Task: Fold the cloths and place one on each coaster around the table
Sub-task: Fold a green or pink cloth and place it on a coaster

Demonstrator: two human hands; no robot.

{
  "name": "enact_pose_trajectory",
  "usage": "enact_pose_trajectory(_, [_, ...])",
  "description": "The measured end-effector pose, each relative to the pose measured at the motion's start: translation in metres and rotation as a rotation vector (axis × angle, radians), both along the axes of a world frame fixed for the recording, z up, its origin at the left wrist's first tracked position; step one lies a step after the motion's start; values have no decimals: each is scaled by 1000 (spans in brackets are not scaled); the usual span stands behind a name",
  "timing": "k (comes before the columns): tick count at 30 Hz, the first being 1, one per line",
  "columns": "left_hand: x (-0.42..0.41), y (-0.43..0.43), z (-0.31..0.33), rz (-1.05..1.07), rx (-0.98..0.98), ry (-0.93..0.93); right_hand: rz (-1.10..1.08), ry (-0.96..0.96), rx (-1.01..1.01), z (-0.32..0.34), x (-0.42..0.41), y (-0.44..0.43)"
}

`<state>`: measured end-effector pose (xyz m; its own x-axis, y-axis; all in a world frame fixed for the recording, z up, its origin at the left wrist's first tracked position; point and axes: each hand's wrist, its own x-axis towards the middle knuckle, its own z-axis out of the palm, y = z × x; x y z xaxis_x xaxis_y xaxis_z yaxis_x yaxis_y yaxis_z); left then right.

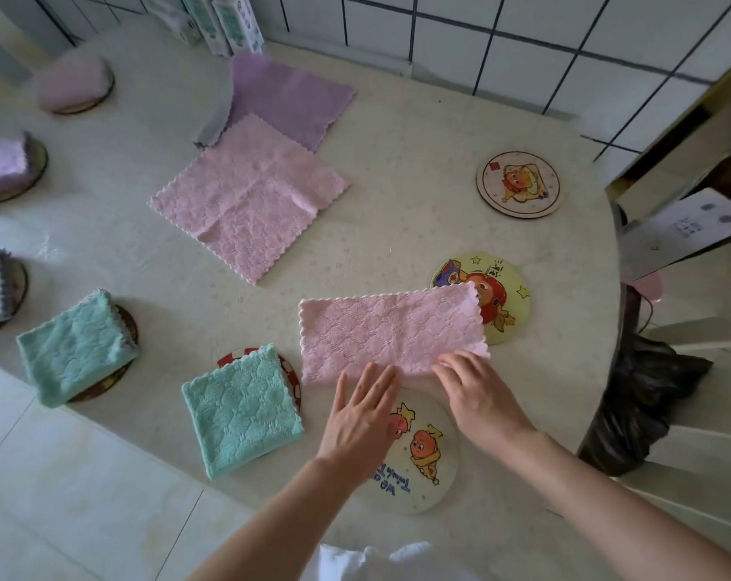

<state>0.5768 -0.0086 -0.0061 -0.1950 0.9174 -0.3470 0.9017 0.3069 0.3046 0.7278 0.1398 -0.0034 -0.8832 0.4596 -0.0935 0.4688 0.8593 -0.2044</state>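
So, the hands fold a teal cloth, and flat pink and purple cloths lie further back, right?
No: the head view shows the half-folded cloth is pink, not teal. The flat pink cloth and purple cloth do lie further back.

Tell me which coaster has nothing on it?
The far right coaster, by the tiled wall. It lies bare; others carry cloths, one is partly under the pink cloth, the nearest is partly under the left hand.
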Motion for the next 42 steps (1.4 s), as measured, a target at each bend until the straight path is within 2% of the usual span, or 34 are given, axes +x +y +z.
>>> enact_pose_trajectory(7, [-18,-21,15,234,-30,5,1,-136,24,4,30,17])
enact_pose_trajectory(12, [-15,-35,22,269,-140,97,41,-210,52,8,21,23])
enact_pose_trajectory(18, [-19,-33,21,257,-211,100,37,-275,112,8,3,33])
enact_pose_trajectory(23, [-20,-34,19,247,-184,99,11,-253,137,9,-3,38])
enact_pose_trajectory(27, [-23,-35,18,258,-134,98,-12,-125,148,12,-3,45])
enact_pose_trajectory(32, [-33,-27,18,344,-91,13,-104,104,-34,34,7,30])
enact_pose_trajectory(35, [-41,-10,22,363,-89,2,-119,149,-178,48,17,3])
enact_pose_trajectory(39, [-23,10,26,180,-27,-11,-123,115,-580,63,20,-28])
enact_pose_trajectory(42, [5,10,27,50,149,-140,-139,173,-703,75,19,-45])
